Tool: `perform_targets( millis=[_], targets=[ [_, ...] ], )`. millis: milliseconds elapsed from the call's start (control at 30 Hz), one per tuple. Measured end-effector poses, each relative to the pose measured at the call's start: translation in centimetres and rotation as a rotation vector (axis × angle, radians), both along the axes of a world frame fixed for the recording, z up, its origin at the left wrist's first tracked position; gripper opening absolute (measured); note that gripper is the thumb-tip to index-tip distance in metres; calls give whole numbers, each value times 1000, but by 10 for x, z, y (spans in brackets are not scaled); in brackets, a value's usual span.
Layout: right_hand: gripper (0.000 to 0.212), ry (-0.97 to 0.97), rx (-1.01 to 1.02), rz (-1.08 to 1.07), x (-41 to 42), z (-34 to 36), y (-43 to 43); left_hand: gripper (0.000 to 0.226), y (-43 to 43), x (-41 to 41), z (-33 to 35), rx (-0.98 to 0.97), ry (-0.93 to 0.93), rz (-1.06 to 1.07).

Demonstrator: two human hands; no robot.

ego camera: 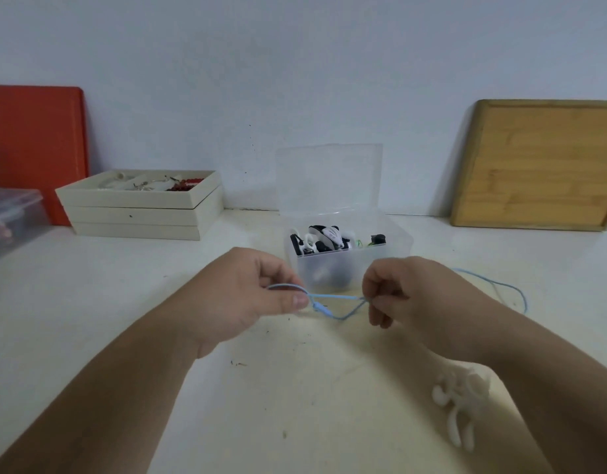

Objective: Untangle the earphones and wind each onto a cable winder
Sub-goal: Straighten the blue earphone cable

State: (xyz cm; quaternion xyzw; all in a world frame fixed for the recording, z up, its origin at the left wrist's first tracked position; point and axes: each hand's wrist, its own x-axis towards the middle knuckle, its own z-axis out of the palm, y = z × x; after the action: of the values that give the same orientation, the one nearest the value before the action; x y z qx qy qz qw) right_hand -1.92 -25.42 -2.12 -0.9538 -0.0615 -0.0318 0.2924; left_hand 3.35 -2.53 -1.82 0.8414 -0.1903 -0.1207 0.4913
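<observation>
A thin light-blue earphone cable (336, 297) stretches between my two hands above the white table (107, 302). My left hand (257, 292) pinches one end, where the cable forms a small loop over my fingers. My right hand (401, 292) pinches the cable about a hand's width to the right. Between them a second strand sags in a shallow V. More blue cable (507, 287) trails on the table behind my right wrist. A white cable winder (461, 405) lies on the table under my right forearm, near the front right.
A clear plastic box (350, 265) with its lid up stands just behind my hands and holds several black and white pieces. Stacked beige trays (137, 206) sit back left, beside an orange board (35, 145) and a clear container (11, 217). A wooden board (541, 165) leans back right.
</observation>
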Motion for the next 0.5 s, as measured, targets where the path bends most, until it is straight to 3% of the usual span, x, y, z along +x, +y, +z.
perform_targets(
  millis=[133,200,267,400,500],
  targets=[
    [11,-151,655,-122,1,10,-4,18,2,3,0,-111,60,139],
    [14,-238,972,-141,0,18,-12,22,4,8,-2,-73,-1,270],
    [30,-259,1203,-96,-2,25,-20,24,4,11,-3,-101,-27,370],
    [38,-287,1513,-227,-2,31,-29,23,1,12,-2,-261,-4,458],
    [46,-388,1547,-399,2,30,-33,23,-2,12,-4,-320,-3,497]
  ],
)
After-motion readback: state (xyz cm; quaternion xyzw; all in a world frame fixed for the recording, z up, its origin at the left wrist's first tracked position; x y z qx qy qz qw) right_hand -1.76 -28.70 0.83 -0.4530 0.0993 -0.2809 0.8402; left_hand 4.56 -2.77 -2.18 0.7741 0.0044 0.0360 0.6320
